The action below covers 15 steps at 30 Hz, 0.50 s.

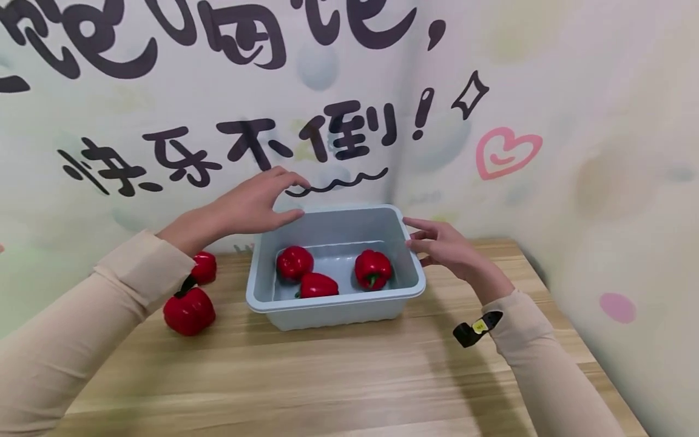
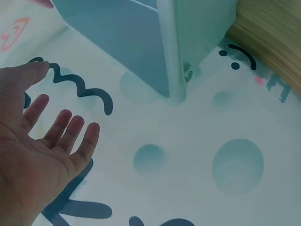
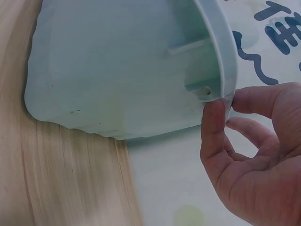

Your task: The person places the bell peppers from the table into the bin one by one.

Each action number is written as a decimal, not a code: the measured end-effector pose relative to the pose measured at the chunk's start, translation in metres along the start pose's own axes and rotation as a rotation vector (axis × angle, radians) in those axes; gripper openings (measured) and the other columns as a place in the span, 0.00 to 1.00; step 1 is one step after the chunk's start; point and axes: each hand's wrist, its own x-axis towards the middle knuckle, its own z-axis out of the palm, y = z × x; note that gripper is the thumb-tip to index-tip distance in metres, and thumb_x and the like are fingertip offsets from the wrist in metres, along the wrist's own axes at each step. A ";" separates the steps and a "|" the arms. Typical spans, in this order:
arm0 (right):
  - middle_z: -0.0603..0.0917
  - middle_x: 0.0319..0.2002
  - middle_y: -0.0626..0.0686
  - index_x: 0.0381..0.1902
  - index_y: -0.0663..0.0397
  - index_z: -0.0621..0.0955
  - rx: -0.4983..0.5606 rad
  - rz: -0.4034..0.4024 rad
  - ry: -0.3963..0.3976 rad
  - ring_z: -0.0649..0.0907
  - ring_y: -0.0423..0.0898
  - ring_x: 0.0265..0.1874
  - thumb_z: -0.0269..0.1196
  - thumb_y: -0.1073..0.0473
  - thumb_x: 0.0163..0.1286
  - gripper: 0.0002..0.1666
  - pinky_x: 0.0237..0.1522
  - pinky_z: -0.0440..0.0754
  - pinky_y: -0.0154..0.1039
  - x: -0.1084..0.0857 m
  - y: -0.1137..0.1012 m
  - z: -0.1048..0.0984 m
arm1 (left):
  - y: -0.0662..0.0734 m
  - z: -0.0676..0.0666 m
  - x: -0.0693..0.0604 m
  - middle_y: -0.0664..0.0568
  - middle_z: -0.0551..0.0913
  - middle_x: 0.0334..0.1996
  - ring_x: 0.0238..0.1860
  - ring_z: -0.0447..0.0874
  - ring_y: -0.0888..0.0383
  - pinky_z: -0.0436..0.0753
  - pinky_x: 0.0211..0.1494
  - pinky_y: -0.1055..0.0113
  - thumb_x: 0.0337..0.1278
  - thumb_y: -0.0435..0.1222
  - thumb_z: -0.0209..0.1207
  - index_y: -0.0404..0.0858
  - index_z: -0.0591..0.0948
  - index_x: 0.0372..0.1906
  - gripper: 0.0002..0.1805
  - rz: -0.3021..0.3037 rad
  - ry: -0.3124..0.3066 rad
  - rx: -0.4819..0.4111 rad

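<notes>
A light blue-grey bin [image 1: 335, 312] stands on the wooden table with three red peppers inside: one at the left [image 1: 295, 263], one at the front [image 1: 319, 285] and one at the right [image 1: 373, 269]. My left hand [image 1: 256, 203] hangs in the air above the bin's back left corner, fingers spread and holding nothing; the left wrist view shows the hand [image 2: 42, 146] apart from the rim. At the bin's right side, my right hand [image 1: 450, 246] pinches the rim; in the right wrist view the hand [image 3: 263, 155] has its fingertips at the rim's edge.
Two more red peppers lie left of the bin, one near my left sleeve [image 1: 189, 311] and one farther back [image 1: 204, 267]. Behind the table [image 1: 338, 376] rises a pale wall covering [image 1: 601, 182] with dark writing and a pink heart. The table's right edge runs beside my right forearm.
</notes>
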 end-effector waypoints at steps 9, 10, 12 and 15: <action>0.75 0.68 0.65 0.85 0.43 0.61 -0.007 0.010 -0.012 0.81 0.58 0.60 0.61 0.60 0.79 0.41 0.57 0.90 0.47 -0.004 -0.002 -0.004 | -0.001 -0.004 -0.027 0.39 0.77 0.70 0.72 0.74 0.40 0.77 0.74 0.39 0.68 0.42 0.67 0.40 0.76 0.71 0.30 -0.035 0.027 -0.049; 0.75 0.68 0.65 0.85 0.43 0.61 -0.007 0.013 -0.012 0.81 0.58 0.60 0.61 0.60 0.79 0.41 0.57 0.90 0.48 -0.004 -0.001 -0.003 | -0.002 -0.004 -0.032 0.39 0.76 0.70 0.72 0.74 0.40 0.76 0.75 0.39 0.68 0.42 0.67 0.40 0.76 0.72 0.30 -0.041 0.035 -0.058; 0.75 0.69 0.65 0.85 0.43 0.61 -0.009 0.014 -0.010 0.81 0.58 0.61 0.61 0.60 0.79 0.41 0.58 0.90 0.49 -0.004 0.000 -0.002 | -0.006 -0.006 -0.042 0.39 0.75 0.71 0.73 0.73 0.39 0.75 0.75 0.38 0.69 0.42 0.67 0.41 0.76 0.72 0.30 -0.058 0.060 -0.078; 0.75 0.69 0.65 0.85 0.43 0.61 -0.012 0.013 -0.001 0.81 0.59 0.61 0.61 0.60 0.79 0.41 0.57 0.90 0.49 -0.002 0.001 -0.002 | -0.015 -0.008 -0.059 0.40 0.75 0.71 0.72 0.72 0.39 0.75 0.74 0.36 0.69 0.42 0.67 0.41 0.75 0.73 0.31 -0.090 0.120 -0.118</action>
